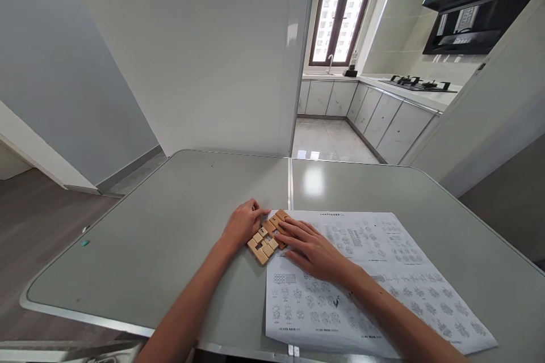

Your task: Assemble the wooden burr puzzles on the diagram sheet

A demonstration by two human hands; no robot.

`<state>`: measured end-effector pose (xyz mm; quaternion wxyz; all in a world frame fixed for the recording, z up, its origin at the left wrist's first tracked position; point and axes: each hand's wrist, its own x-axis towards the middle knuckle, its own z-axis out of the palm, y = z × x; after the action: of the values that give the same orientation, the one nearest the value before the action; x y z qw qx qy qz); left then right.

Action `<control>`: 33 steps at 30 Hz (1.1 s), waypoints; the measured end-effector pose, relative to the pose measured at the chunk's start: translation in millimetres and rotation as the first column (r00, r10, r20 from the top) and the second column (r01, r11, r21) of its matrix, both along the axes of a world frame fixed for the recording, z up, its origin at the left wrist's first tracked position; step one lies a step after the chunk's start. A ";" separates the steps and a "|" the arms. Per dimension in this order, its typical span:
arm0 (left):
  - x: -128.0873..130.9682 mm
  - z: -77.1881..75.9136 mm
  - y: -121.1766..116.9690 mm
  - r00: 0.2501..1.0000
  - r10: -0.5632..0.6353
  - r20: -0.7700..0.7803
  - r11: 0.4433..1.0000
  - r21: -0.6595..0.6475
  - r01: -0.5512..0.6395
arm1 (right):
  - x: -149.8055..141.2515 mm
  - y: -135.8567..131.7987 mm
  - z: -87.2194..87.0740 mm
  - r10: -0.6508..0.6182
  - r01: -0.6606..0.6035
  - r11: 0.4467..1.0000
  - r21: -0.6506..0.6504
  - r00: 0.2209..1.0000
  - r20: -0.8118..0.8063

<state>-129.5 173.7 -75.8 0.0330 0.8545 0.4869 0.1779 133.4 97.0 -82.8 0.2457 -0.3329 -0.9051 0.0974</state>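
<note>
A small wooden block puzzle [264, 241], with light wooden pieces and dark numerals on some, lies at an angle near the table's middle seam. Part of it rests over the left edge of a printed paper sheet [361, 249]. My left hand [243, 222] is at its upper left side, fingers partly curled and closed on the puzzle's edge. Across the upper right part lies my right hand [313, 247], palm down with fingers stretched out and apart, the fingertips touching the pieces. Those fingers hide some of the puzzle, and my right forearm covers part of the sheet.
The grey-green table [140, 249] has a metal edge and a pale seam down its middle. Near its left edge sits a small teal bit [85, 243]. Beyond are a white panel [213, 57] and a kitchen with a stove [419, 84] and a window.
</note>
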 end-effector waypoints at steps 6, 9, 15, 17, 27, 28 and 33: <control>0.5 -2.6 1.6 1.000 -0.006 0.008 1.000 0.004 0.006 | 0.0 1.3 -2.8 -0.006 0.007 1.000 -0.030 0.999 0.046; 1.3 -3.4 2.4 1.000 -0.007 0.010 1.000 0.019 0.007 | 4.7 -1.5 -6.1 -0.006 0.007 1.000 -0.026 0.999 0.046; 2.7 -2.5 2.6 1.000 -0.016 0.027 1.000 0.015 0.016 | 42.2 -21.8 -11.7 -0.101 0.103 0.993 -0.052 0.994 0.039; 2.3 -3.8 3.4 0.999 -0.015 0.035 1.000 0.012 0.014 | 58.9 -29.3 -11.7 -0.143 0.145 0.987 -0.068 0.989 0.035; 10.8 26.7 2.0 0.947 0.070 0.314 0.990 -0.137 -0.027 | 92.3 -31.6 -9.1 -0.447 0.428 0.894 -0.129 0.861 -0.243; 19.4 33.0 -3.7 0.940 0.071 0.332 0.990 -0.137 -0.027 | 92.4 -26.3 -8.3 -0.505 0.476 0.863 -0.169 0.823 -0.259; 87.8 36.9 -54.1 0.943 -0.102 0.317 0.983 -0.115 0.144 | 96.8 5.6 -2.0 -0.587 0.509 0.791 -0.338 0.787 -0.189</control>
<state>-41.7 119.7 -38.9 0.1784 0.8406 0.4323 0.2733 230.2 102.5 -84.8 0.3429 -0.5961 -0.7007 0.1899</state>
